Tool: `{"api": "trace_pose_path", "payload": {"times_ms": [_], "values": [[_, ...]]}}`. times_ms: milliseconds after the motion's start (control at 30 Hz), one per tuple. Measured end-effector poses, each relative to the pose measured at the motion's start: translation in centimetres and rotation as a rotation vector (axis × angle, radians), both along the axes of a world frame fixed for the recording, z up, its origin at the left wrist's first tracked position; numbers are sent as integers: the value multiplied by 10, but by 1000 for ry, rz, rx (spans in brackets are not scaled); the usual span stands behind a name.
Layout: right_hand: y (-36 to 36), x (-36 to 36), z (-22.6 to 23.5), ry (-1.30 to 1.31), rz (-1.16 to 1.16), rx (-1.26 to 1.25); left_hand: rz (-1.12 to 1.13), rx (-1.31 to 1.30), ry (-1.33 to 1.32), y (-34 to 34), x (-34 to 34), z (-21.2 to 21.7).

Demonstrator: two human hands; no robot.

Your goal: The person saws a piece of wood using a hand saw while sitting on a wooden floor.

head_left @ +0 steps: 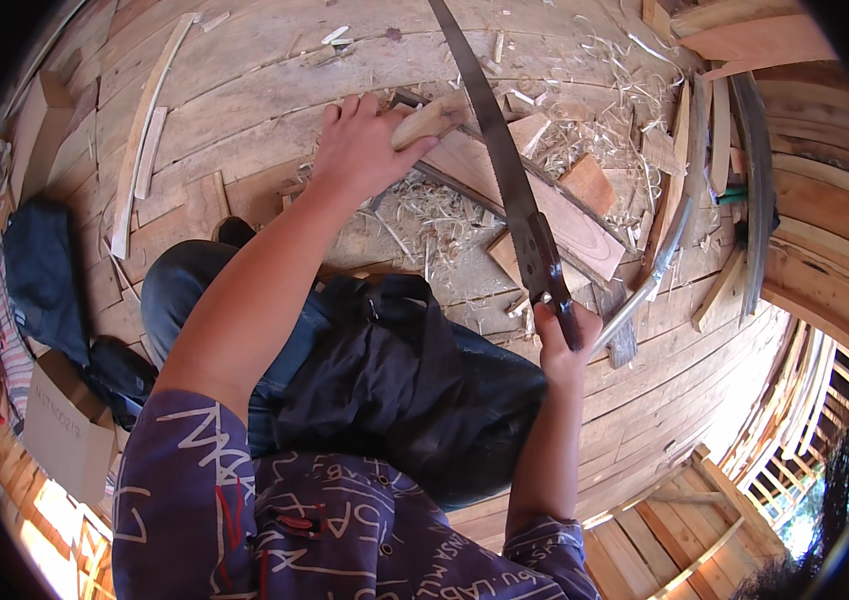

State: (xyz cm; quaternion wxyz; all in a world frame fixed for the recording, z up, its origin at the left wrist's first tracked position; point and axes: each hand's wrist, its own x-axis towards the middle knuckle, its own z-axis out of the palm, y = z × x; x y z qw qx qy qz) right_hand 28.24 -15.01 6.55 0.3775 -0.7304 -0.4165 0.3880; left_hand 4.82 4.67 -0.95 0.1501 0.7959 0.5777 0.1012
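My right hand [566, 335] grips the dark brown handle of a handsaw [509, 160], whose long blade points away from me to the top of the view. Beyond my lap, my left hand [366, 148] is closed round a pale, rounded piece of wood [428, 122], thumb on the near side. Beneath that piece lies a short reddish plank [569, 235], slanting down to the right. The saw blade crosses above the plank; whether they touch I cannot tell.
Curly shavings [434, 230] and offcuts [589, 183] litter the board floor. Near my right hand lies a silvery rod-like thing [649, 278]. Long wood strips [156, 130] lie at the left, by a dark bag [44, 280] and a cardboard box [64, 425]. Stacked boards [824, 200] stand at the right.
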Motion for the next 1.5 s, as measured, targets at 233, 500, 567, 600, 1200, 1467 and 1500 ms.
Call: {"api": "trace_pose_path", "payload": {"times_ms": [233,500,567,600,1200,1467,1500], "values": [[-3,-5,6,-31,-4,-10,13,-27,8,1,-2,2],[32,-5,37,-20,51,-69,-8,-8,18,0,-3,4],[50,-2,46,-68,60,-65,-6,-18,6,0,0,4],[58,0,48,-81,72,-64,-5,-20,11,0,-1,4],[-40,9,94,-56,-91,-174,-13,33,-22,-3,-6,-6],[77,-15,47,-25,-16,-174,-6,31,-23,0,-7,-10],[74,-13,45,-48,14,-165,-1,34,-13,3,-8,-6]]}}
